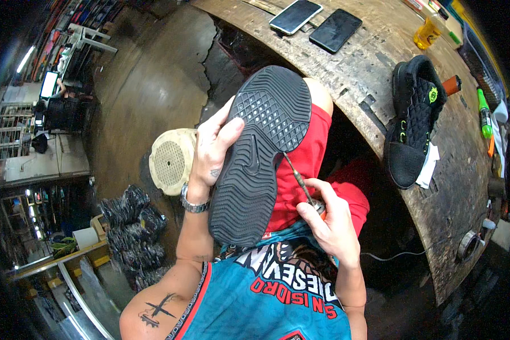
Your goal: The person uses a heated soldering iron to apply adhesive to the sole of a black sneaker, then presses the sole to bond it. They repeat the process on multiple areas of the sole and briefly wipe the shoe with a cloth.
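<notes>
A black shoe (249, 161) is turned sole up over my lap, its tread facing me. My left hand (214, 144) grips it along the left side, thumb on the sole, the other fingers hidden behind. In my right hand (330, 214) is an awl-like tool (298, 178) with a thin metal shaft; a bit of orange handle shows in the curled fingers. The tool's tip meets the sole's right edge, near the middle of the shoe. On the workbench to the right lies another black shoe (416, 122) with green details.
The worn wooden workbench (374, 85) curves along the right. On it are two phones (335, 30), an amber container (427, 33), a green bottle (484, 113) and a round metal piece (468, 246). A thin grey line (396, 259) runs below its edge. A beige stool (170, 161) stands left.
</notes>
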`<state>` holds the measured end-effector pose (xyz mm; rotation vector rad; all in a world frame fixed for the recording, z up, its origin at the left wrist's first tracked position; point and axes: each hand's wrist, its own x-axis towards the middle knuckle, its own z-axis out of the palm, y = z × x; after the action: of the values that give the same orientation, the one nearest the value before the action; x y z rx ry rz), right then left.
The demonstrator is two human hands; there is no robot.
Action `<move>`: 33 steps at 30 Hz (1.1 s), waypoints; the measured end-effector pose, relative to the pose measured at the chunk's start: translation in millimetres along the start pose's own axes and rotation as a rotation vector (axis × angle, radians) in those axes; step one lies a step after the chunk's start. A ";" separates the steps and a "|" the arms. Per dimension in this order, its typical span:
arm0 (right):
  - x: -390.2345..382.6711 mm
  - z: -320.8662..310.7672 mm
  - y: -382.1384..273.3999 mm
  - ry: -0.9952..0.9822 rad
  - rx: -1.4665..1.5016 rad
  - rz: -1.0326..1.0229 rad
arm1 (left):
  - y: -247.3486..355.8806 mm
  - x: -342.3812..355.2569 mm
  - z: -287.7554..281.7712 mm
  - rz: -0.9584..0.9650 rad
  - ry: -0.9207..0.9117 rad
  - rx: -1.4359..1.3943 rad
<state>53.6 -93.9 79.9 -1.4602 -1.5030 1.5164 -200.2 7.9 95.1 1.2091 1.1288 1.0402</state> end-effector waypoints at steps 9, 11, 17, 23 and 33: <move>-12.0 1.9 9.1 -0.108 0.028 -0.240 | -17.2 6.2 -14.7 -0.030 -0.046 -0.171; -15.1 0.8 8.6 -0.178 -0.018 -0.244 | -29.0 11.8 -18.2 -0.069 0.031 -0.245; -17.6 11.8 2.2 -0.212 -0.172 -0.302 | -46.1 11.0 -21.5 -0.318 0.152 -0.672; -15.2 26.5 -1.8 -0.194 -0.246 -0.349 | -37.4 8.3 -13.8 -0.339 0.099 -0.846; -15.9 34.8 1.6 -0.285 -0.241 -0.376 | -32.8 8.2 -6.9 -0.318 0.115 -0.880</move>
<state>26.2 -120.4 75.8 -1.0290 -2.0569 1.3873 -205.7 14.3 61.6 0.2658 0.7612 1.1743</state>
